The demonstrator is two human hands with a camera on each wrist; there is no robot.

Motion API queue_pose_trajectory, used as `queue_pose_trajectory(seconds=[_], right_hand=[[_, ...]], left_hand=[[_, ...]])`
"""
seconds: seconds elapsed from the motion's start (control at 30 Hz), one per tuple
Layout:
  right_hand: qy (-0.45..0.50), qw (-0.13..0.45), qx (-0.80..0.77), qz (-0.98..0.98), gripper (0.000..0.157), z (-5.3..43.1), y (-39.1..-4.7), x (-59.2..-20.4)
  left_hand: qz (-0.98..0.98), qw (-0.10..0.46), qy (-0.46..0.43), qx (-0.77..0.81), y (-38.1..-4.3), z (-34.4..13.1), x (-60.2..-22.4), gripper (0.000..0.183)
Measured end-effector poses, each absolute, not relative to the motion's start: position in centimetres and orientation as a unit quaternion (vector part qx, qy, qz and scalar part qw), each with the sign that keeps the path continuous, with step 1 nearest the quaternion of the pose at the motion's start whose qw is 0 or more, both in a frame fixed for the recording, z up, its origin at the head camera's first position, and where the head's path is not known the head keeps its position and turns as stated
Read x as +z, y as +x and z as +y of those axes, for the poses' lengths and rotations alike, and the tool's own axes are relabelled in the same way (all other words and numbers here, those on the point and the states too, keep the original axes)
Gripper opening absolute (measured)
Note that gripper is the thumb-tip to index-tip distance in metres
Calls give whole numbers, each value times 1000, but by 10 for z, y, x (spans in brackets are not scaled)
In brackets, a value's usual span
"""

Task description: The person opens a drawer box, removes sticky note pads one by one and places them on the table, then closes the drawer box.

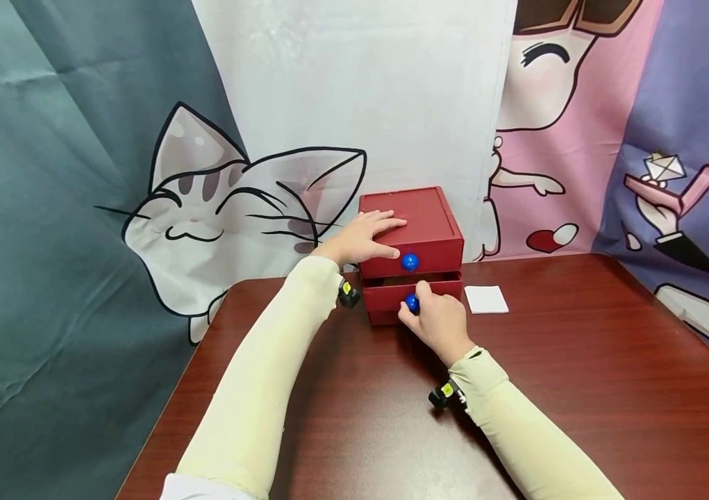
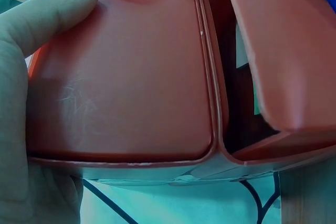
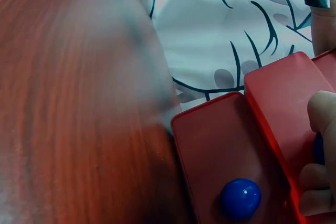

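A red drawer box (image 1: 413, 215) with blue round knobs stands on the table. My left hand (image 1: 363, 237) lies on its top left edge, fingers spread over the top and thumb against the upper drawer's front (image 2: 131, 66), beside that drawer's knob (image 1: 410, 262). Below it, the middle drawer (image 1: 384, 298) is partly pulled out. My right hand (image 1: 441, 321) pinches its blue knob (image 1: 412, 303) with curled fingers. Under that drawer, the right wrist view shows a closed bottom drawer (image 3: 210, 145) with its own knob (image 3: 240, 198). Small white and green patches show through the gap in the left wrist view.
A white square (image 1: 486, 299) of paper or card lies on the brown table (image 1: 354, 423), right of the box. Behind the table hangs a printed cartoon backdrop (image 1: 342, 83). A small camera is strapped to each wrist. A blurred pale shape crosses the right wrist view.
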State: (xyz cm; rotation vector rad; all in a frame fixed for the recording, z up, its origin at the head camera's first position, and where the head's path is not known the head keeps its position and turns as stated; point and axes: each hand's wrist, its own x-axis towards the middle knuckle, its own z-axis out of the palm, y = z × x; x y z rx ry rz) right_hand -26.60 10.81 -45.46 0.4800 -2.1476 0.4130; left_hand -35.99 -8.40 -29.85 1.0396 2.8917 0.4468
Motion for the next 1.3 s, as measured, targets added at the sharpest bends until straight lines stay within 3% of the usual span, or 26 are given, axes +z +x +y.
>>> queue_pose_trajectory(seconds=[0.93,1.3], right_hand=[[212,429,146,-866,37,111,-240,-444],[189,354,139,-905,36,106,-228,-430]], left_hand=[[930,14,336,150,-360,-85,-297,76],[932,17,329,149,-358,-85,-297,74]])
